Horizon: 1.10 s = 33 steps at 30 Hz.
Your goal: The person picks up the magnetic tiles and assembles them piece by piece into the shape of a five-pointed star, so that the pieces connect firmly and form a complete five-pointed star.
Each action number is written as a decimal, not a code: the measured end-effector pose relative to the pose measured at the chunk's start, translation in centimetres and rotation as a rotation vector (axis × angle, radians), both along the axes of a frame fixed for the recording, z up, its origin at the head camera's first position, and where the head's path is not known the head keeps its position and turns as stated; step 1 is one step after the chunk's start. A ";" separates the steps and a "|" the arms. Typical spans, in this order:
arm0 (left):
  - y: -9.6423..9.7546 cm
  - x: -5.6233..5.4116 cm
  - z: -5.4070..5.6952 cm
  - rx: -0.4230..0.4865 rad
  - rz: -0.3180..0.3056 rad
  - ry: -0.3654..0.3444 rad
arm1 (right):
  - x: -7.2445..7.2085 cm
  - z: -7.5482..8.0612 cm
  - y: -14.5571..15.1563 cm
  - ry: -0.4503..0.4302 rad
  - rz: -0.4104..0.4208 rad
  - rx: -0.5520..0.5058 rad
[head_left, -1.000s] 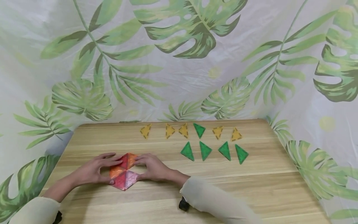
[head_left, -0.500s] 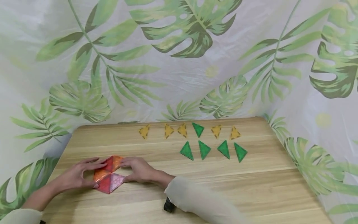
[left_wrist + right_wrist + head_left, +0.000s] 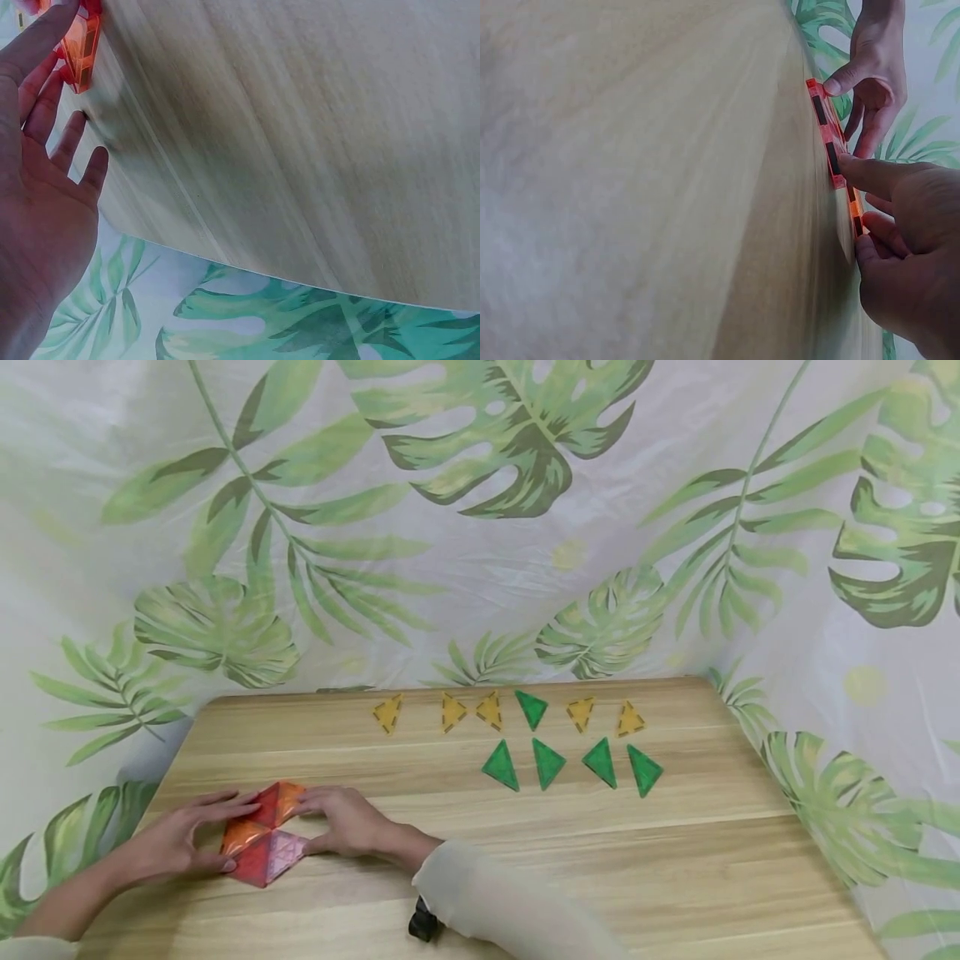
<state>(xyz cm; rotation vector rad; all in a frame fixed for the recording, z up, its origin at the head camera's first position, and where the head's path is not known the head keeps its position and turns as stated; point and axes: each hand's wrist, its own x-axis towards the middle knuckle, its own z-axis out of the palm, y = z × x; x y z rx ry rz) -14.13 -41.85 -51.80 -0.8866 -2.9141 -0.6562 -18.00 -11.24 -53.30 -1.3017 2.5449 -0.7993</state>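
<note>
Several triangular magnetic tiles, red (image 3: 251, 862), orange (image 3: 243, 837) and pink (image 3: 285, 852), are joined at a shared middle point at the table's left side. The joined shape has a wedge-shaped gap on its right. My left hand (image 3: 168, 843) grips its left side, thumb at the near red tile and fingers over the far red one. Opposite it, my right hand (image 3: 348, 822) holds the right side, thumb at the pink tile and fingertips on the far orange tile. In the right wrist view, the tiles' edges (image 3: 829, 142) show dark magnets between both hands.
Yellow triangle tiles (image 3: 452, 712) and one green tile (image 3: 532, 709) lie in a row along the table's back edge. Several more green triangles (image 3: 548, 763) form a row in front. Leaf-print cloth (image 3: 480, 568) hangs behind the wooden table (image 3: 637, 868).
Both hands have moved left and slightly nearer, carrying the joined tiles along toward the table's left edge. The yellow and green tiles have stayed in place.
</note>
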 end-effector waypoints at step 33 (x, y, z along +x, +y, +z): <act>8.7 -2.8 1.9 0.147 0.042 -0.063 | -6.8 2.6 15.1 -0.017 -0.143 -0.188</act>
